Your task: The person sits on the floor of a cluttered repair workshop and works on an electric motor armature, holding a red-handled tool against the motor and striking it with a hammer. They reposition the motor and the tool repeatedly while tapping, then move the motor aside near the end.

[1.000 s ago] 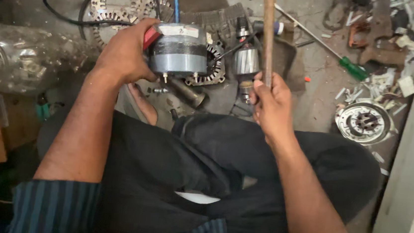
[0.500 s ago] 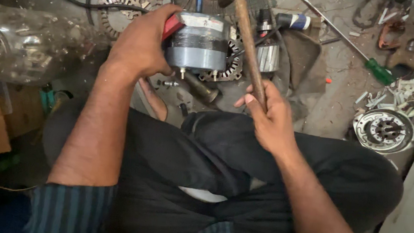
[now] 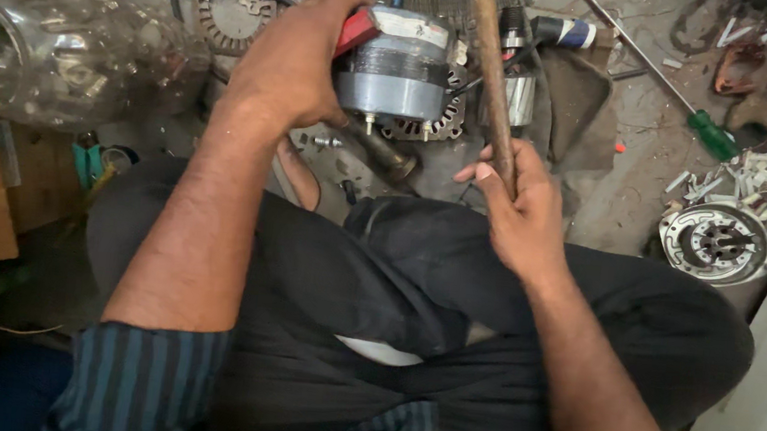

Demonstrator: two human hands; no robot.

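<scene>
Above the crossed legs, I log the left hand (image 3: 291, 59) clamped on the side of a grey cylindrical motor (image 3: 395, 64), held over the floor clutter, and the right hand (image 3: 518, 209) wrapped round a wooden hammer handle (image 3: 493, 77) leaning just beside that motor. Outward I list a clear plastic jar (image 3: 47, 38) at left, a green-handled screwdriver (image 3: 664, 78) and a round metal motor plate (image 3: 716, 241) at right.

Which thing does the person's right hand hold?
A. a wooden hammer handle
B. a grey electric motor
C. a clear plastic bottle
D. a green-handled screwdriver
A: the right hand wraps its fingers around the wooden hammer handle, while the left hand grips the grey motor; the green-handled screwdriver lies untouched on the floor.
</scene>
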